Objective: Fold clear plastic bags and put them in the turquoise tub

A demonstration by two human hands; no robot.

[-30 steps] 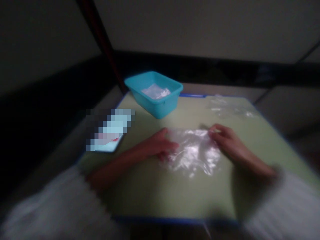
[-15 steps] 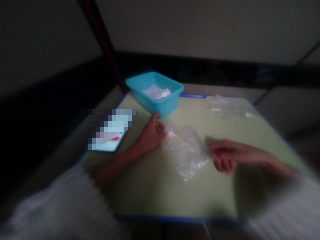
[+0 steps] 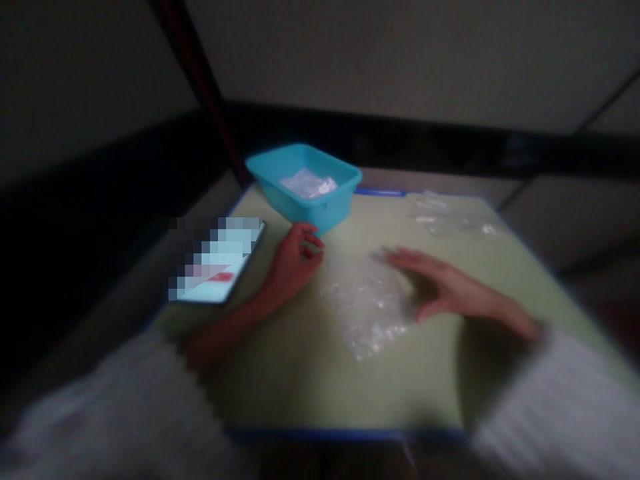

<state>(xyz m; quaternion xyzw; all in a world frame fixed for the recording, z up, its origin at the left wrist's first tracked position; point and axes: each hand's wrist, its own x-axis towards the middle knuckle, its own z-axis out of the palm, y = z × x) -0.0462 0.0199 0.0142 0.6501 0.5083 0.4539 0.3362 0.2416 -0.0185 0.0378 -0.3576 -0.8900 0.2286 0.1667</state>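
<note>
A clear plastic bag [image 3: 367, 300] lies crinkled on the middle of the table. At its upper left corner, the curled fingers of my left hand [image 3: 300, 257] are closed on the edge of the bag. My right hand [image 3: 443, 283] is open over the bag's right side, thumb apart from the stretched fingers. Its fingertips are smeared by motion near the bag's upper edge, so I cannot tell whether they touch it. Just beyond my left hand stands a turquoise plastic basin [image 3: 325, 217] with flat clear packets [image 3: 310, 183] inside.
A tablet or phone with a lit, partly blurred-out screen [image 3: 215, 287] lies to the left. More crumpled clear plastic [image 3: 440, 217] lies at the far right of the pale yellow table [image 3: 300, 393]. The table has a blue edge, and walls stand behind it.
My right hand has moved from the bag's right edge up and to the left, and its curled fingers have opened out. My left hand stays near the bag's upper left corner.
</note>
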